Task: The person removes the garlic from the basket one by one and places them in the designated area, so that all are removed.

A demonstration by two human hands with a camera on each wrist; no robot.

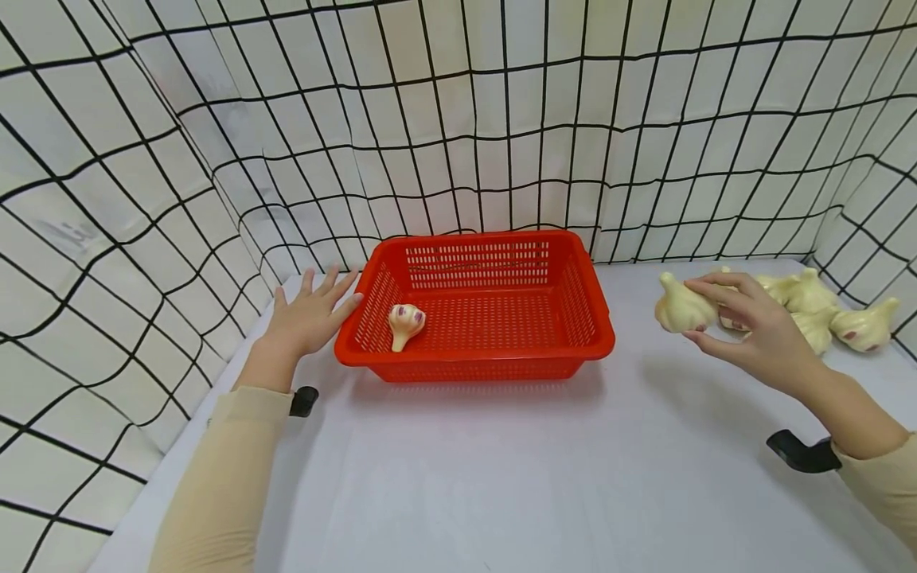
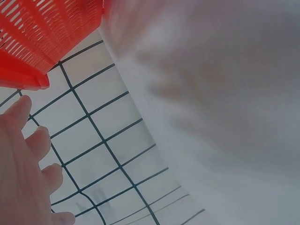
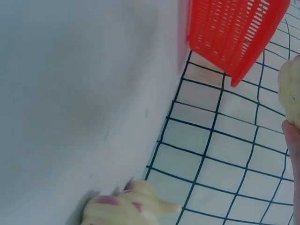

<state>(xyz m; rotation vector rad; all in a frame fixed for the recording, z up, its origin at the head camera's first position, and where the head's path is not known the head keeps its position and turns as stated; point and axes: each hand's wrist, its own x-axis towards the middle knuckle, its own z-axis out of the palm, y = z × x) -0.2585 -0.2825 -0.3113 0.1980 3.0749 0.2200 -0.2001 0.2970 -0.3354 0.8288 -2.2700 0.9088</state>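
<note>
A red perforated plastic basket [image 1: 473, 354] stands at the back middle of the white table, with one garlic bulb [image 1: 407, 322] lying at its left end. My left hand [image 1: 304, 314] has its fingers spread, thumb right at the basket's left rim. At the right, my right hand [image 1: 762, 334] pinches another garlic bulb [image 1: 684, 306] between thumb and fingers, neck upward, raised over the table. Part of this held bulb [image 3: 290, 91] shows at the edge of the right wrist view. Behind that hand lies a pile of several garlic bulbs [image 1: 813, 298], partly hidden by it.
Black wire grid [image 1: 501, 151] over white panels rises behind the table and along both sides. The white tabletop [image 1: 458, 469] stretches from the basket toward the front. A black strap piece [image 1: 802, 454] sticks out at the right wrist.
</note>
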